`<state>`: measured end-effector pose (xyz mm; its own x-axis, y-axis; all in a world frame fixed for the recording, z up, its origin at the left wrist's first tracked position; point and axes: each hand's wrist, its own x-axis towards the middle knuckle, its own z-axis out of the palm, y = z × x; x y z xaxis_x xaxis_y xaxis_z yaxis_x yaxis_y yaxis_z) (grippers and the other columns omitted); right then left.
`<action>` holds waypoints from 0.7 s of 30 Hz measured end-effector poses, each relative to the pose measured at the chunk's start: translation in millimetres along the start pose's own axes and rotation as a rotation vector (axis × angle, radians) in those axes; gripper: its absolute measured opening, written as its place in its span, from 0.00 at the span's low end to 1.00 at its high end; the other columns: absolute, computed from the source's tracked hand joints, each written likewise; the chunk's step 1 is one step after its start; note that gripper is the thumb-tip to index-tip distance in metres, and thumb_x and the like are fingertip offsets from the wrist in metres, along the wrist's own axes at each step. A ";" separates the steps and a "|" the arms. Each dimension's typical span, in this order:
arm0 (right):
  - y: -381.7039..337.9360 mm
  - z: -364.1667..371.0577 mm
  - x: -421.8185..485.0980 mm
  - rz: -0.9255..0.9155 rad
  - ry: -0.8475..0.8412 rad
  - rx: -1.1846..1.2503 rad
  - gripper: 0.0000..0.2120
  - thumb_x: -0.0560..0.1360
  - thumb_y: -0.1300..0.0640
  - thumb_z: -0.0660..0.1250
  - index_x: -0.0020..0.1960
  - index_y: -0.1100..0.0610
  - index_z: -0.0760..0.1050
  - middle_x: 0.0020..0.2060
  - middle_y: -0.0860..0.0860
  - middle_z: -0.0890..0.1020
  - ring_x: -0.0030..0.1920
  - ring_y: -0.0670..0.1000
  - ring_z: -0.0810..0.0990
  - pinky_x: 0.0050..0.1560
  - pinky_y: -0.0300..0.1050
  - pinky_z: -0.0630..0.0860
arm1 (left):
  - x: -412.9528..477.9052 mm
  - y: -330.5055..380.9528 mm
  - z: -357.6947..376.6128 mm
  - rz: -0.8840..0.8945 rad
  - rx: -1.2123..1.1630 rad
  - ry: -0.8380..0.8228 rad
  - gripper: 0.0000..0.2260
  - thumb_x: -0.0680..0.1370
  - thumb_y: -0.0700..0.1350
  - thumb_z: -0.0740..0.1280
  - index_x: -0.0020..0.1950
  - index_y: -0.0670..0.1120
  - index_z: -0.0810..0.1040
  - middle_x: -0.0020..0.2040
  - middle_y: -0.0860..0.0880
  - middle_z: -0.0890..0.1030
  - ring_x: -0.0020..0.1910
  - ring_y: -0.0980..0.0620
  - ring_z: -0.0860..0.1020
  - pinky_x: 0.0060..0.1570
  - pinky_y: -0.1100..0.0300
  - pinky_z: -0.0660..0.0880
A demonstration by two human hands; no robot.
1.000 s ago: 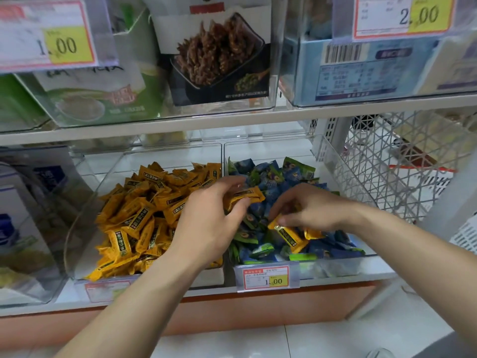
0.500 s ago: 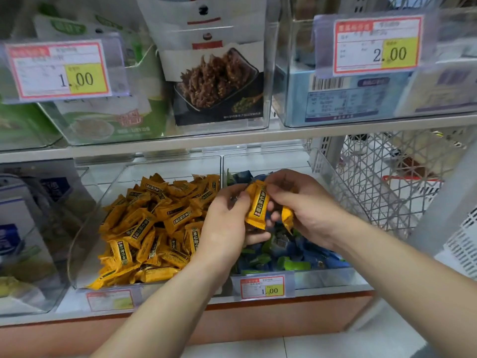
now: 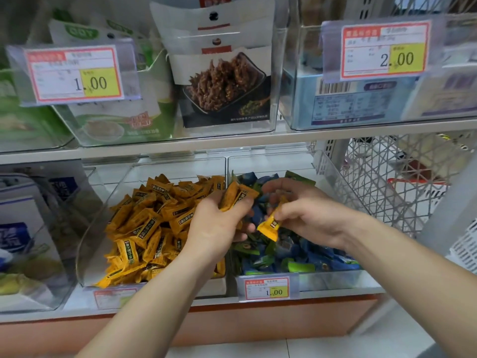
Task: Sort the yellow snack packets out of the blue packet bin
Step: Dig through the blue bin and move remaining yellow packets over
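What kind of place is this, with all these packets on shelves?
Most likely a small grocery or convenience shop: printed red-and-yellow price tags clipped to the clear plastic bins, loose yellow snack packets and blue snack packets heaped for sale, and stocked white shelves one above another.

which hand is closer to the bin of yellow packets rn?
Left. The left hand, gripping yellow packets, sits at the yellow bin's right edge. The right hand, pinching one yellow packet, is farther right, over the blue packet bin.
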<state>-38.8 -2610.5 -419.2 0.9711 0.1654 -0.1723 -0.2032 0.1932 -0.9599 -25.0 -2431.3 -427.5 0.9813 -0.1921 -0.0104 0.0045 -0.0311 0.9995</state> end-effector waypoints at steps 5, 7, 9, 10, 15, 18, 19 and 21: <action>-3.5 -0.1 -3.5 -0.128 0.005 0.076 0.20 0.66 0.70 0.73 0.55 0.57 0.80 0.47 0.61 0.82 0.46 0.55 0.85 0.45 0.42 0.81 | -7.3 1.6 -1.3 -0.001 -0.045 -0.006 0.07 0.78 0.49 0.70 0.51 0.46 0.81 0.41 0.47 0.85 0.40 0.50 0.85 0.38 0.56 0.82; -2.0 3.9 -3.0 -0.160 0.003 0.077 0.20 0.62 0.66 0.76 0.53 0.57 0.81 0.46 0.57 0.84 0.45 0.52 0.85 0.43 0.41 0.81 | -8.9 3.5 -1.1 -0.011 -0.076 -0.009 0.07 0.78 0.49 0.70 0.52 0.47 0.81 0.43 0.47 0.86 0.42 0.50 0.85 0.38 0.56 0.82; 1.0 8.4 -1.9 -0.200 0.035 0.016 0.20 0.59 0.61 0.78 0.51 0.54 0.83 0.47 0.55 0.86 0.47 0.52 0.85 0.44 0.42 0.80 | -10.2 4.7 -1.0 -0.022 -0.099 -0.021 0.08 0.79 0.50 0.69 0.54 0.47 0.81 0.46 0.46 0.86 0.45 0.48 0.85 0.39 0.54 0.82; 2.2 10.6 -1.4 -0.223 0.061 -0.014 0.20 0.58 0.59 0.78 0.50 0.53 0.83 0.47 0.55 0.86 0.48 0.53 0.85 0.45 0.43 0.80 | -10.7 4.5 -0.5 -0.041 -0.125 -0.032 0.09 0.79 0.50 0.69 0.55 0.47 0.80 0.47 0.45 0.86 0.46 0.46 0.85 0.39 0.54 0.83; 10.0 21.8 6.7 -0.330 0.186 -0.174 0.14 0.66 0.61 0.79 0.49 0.54 0.82 0.45 0.52 0.85 0.46 0.50 0.85 0.41 0.41 0.80 | -10.0 4.5 -4.4 -0.139 -0.195 -0.131 0.12 0.79 0.50 0.68 0.60 0.45 0.77 0.49 0.42 0.85 0.45 0.45 0.85 0.37 0.57 0.82; 11.6 23.3 9.8 -0.291 0.094 -0.012 0.17 0.64 0.57 0.78 0.52 0.55 0.81 0.47 0.54 0.85 0.48 0.54 0.86 0.44 0.44 0.82 | -1.1 9.4 -24.6 -0.069 0.004 -0.078 0.11 0.77 0.53 0.71 0.57 0.52 0.77 0.45 0.51 0.86 0.39 0.53 0.84 0.34 0.63 0.78; 10.5 20.6 10.6 -0.288 0.067 -0.046 0.18 0.64 0.54 0.78 0.53 0.53 0.81 0.48 0.53 0.85 0.49 0.55 0.86 0.45 0.45 0.82 | 3.0 10.6 -35.8 -0.006 0.143 -0.037 0.09 0.76 0.54 0.71 0.55 0.58 0.77 0.44 0.57 0.85 0.38 0.57 0.84 0.33 0.66 0.77; 10.1 10.4 14.2 -0.299 0.098 -0.291 0.15 0.66 0.51 0.79 0.52 0.48 0.82 0.47 0.50 0.85 0.49 0.51 0.85 0.47 0.48 0.83 | 9.5 14.2 -61.8 0.134 0.479 0.084 0.08 0.75 0.56 0.72 0.50 0.64 0.74 0.41 0.63 0.83 0.37 0.65 0.81 0.30 0.70 0.73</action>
<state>-28.3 -2596.1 -429.1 0.9920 0.0479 0.1168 0.1198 -0.0643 -0.9907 -3.7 -2373.0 -411.6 0.9794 -0.1463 0.1389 -0.1918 -0.4618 0.8660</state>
